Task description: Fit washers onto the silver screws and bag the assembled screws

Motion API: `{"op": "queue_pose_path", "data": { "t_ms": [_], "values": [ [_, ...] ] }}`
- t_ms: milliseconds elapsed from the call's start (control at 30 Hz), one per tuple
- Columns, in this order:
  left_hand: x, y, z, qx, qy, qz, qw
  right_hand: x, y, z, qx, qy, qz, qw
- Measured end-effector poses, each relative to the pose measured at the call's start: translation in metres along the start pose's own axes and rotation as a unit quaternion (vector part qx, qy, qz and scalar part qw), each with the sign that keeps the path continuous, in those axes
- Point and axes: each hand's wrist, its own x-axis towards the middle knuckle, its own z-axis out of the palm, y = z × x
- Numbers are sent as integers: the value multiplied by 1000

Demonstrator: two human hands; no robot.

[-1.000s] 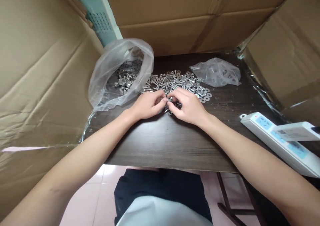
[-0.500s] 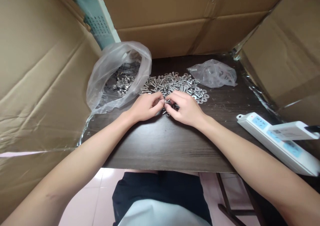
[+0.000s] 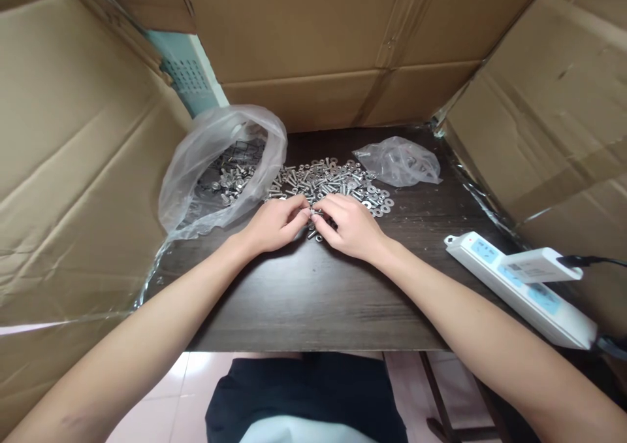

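My left hand [image 3: 278,225] and my right hand [image 3: 351,229] meet fingertip to fingertip just in front of a pile of metal hardware [image 3: 323,180]. Between the right thumb and fingers a small silver bolt [image 3: 317,213] shows, its end reaching the left fingertips. The left thumb and forefinger are pinched together there; what they grip is too small and covered to name. Bolts, nuts and flat washers [image 3: 386,202] make up the pile. A loose bolt [image 3: 312,234] and a nut [image 3: 319,238] lie on the table under the hands.
An open clear plastic bag [image 3: 181,188] with more bolts stands at the left. A smaller plastic bag [image 3: 401,162] lies at the back right. A white power strip [image 3: 529,299] with a plugged-in adapter [image 3: 543,264] is on the right. Cardboard walls [image 3: 304,44] enclose the dark table [image 3: 313,306].
The view has tilted and shifted slightly, so everything sits lower and further left. Both hands keep their pinch at the same spot by the pile, with only slight finger movement.
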Motion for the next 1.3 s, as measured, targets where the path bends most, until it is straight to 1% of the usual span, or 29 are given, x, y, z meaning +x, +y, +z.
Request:
{"op": "queue_pose_path", "data": {
  "t_ms": [167, 233, 267, 333, 367, 400, 433, 467, 500, 533, 567, 600, 633, 667, 700, 733, 767, 800, 833, 867, 900, 933, 967, 1000, 1067, 1100, 1167, 1267, 1300],
  "values": [
    [3, -4, 3, 0, 5, 30, 1000, 3, 2, 0, -35, -20, -7, 999],
    [6, -1, -1, 24, 13, 38, 999, 4, 3, 0, -33, -13, -10, 999],
    [6, 4, -6, 46, 20, 36, 998, 4, 3, 1, -25, -8, -11, 1000],
    [-1, 26, -24, 106, 52, 7, 993, 4, 5, 3, -1, 14, -4, 1000],
    [-9, 42, -35, 123, 91, -26, 988, 4, 5, 3, 14, 28, 0, 1000],
    [-22, 63, -46, 118, 129, -69, 982, 4, 6, 4, 26, 41, 5, 999],
    [-39, 86, -56, 95, 145, -113, 978, 4, 7, 4, 36, 53, 7, 998],
    [-59, 109, -63, 53, 104, -152, 981, 5, 8, 4, 44, 64, 9, 997],
    [-83, 131, -65, 3, 26, -184, 983, 5, 8, 5, 49, 74, 11, 996],
    [-108, 149, -63, -39, -69, -231, 970, 5, 9, 5, 52, 84, 14, 995],
    [-133, 161, -57, -75, -151, -262, 950, 5, 10, 6, 54, 94, 17, 994],
    [-158, 167, -46, -92, -212, -304, 924, 6, 11, 6, 56, 105, 19, 993],
    [-180, 165, -34, -93, -266, -349, 894, 6, 12, 7, 58, 113, 21, 992],
    [-200, 157, -20, -69, -301, -396, 865, 6, 12, 8, 61, 120, 21, 991],
    [-218, 144, -6, -19, -319, -446, 836, 6, 13, 8, 64, 126, 21, 990],
    [-233, 128, 6, 24, -318, -493, 809, 6, 13, 9, 67, 128, 20, 989],
    [-247, 110, 17, 34, -316, -533, 784, 7, 13, 9, 69, 130, 18, 989],
    [-260, 92, 25, 20, -298, -577, 760, 7, 14, 9, 70, 132, 16, 989],
    [-271, 75, 33, -8, -255, -602, 757, 7, 14, 10, 72, 134, 14, 988],
    [-281, 61, 39, -39, -202, -614, 762, 7, 14, 10, 72, 136, 11, 988],
    [-289, 50, 46, -75, -155, -614, 770, 7, 14, 10, 73, 138, 9, 988],
    [-295, 41, 52, -113, -119, -594, 787, 7, 14, 10, 74, 140, 6, 987],
    [-300, 35, 59, -146, -93, -570, 803, 7, 14, 10, 75, 142, 5, 987],
    [-302, 31, 64, -173, -74, -551, 813, 7, 15, 10, 77, 144, 5, 987],
    [-302, 26, 72, -195, -49, -533, 822, 7, 16, 10, 82, 150, 9, 985],
    [-300, 25, 74, -193, -47, -530, 824, 7, 16, 10, 86, 154, 12, 984],
    [-295, 23, 70, -165, -66, -515, 838, 7, 18, 11, 95, 160, 16, 982],
    [-288, 24, 58, -96, -121, -449, 880, 9, 19, 12, 104, 165, 18, 981],
    [-285, 24, 55, -87, -123, -426, 892, 9, 19, 12, 107, 165, 20, 980]
  ]
}}
